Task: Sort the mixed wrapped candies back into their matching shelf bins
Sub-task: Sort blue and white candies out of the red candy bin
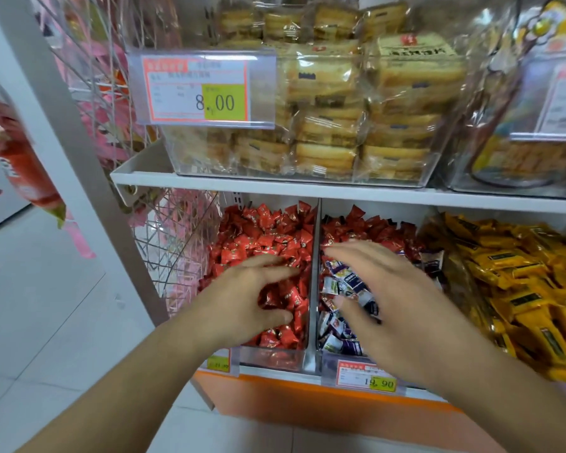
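Two clear bins sit side by side on the lower shelf, split by a clear divider [313, 289]. The left bin [275, 356] is full of red wrapped candies [258, 237]. The right bin [332, 359] holds white-and-purple wrapped candies [340, 282] at the front with red ones [370, 228] heaped behind. My left hand [242, 295] hovers over the red candies with fingers spread and slightly bent, holding nothing that I can see. My right hand [383, 289] is spread flat above the white-and-purple candies, fingers reaching toward the red ones at the back.
Yellow wrapped snacks [517, 289] fill the bin to the right. The upper shelf [275, 184] carries clear tubs of packaged biscuits [340, 125] with a price tag reading 8.00 [203, 89]. A wire rack with pink packets [177, 243] stands left. A 19.90 tag [366, 377] hangs below.
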Demonstrator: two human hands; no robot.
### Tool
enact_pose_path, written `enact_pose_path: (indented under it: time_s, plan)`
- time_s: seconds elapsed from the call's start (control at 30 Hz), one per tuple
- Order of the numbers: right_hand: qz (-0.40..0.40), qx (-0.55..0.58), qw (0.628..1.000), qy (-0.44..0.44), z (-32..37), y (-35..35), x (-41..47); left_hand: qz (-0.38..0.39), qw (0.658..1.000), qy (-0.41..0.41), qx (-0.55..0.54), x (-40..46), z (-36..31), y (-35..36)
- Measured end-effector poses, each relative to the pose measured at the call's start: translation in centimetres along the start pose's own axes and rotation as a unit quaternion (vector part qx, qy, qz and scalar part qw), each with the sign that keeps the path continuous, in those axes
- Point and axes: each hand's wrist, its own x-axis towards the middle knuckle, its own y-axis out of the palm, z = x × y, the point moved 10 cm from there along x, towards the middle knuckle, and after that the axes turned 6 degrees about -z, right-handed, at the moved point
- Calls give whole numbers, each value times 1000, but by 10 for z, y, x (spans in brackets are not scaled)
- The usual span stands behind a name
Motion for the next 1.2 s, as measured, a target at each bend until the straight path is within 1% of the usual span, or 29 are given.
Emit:
enact_pose_path:
  time_s: [0.1,0.17,0.23,0.33,0.47,0.57,0.77,0.87,0.93,1.03,1.13,1.2]
  plan:
    - [44,23,998,-48,21,24,3,20,999,27,14,9,-4,26]
    - [63,22,996,-59,21,36,3,0,999,37,29,13,-4,28]
    - [65,24,996,-63,18,40,3,-33,999,28,28,14,1,18]
    - [57,39,996,-60,17,39,4,-72,997,-9,18,13,17,-1]
    - [56,44,996,-55,18,40,4,-123,988,-82,35,5,42,-36]
    - [65,44,996,-49,18,40,3,-148,982,-110,30,-2,54,-54]
    - [74,36,995,-48,19,41,3,-116,990,-56,60,-3,42,-48]
    - [72,37,996,-47,19,41,3,-126,987,-29,96,1,26,-43]
    - [71,37,996,-48,20,42,3,-110,991,-11,81,7,16,-31]
    - [68,38,996,-47,19,42,3,-36,998,-36,42,11,20,-2]
    - [69,39,996,-49,19,41,3,-22,997,-70,37,10,36,5]
    - [68,40,996,-51,18,41,3,-16,997,-73,35,11,40,6]
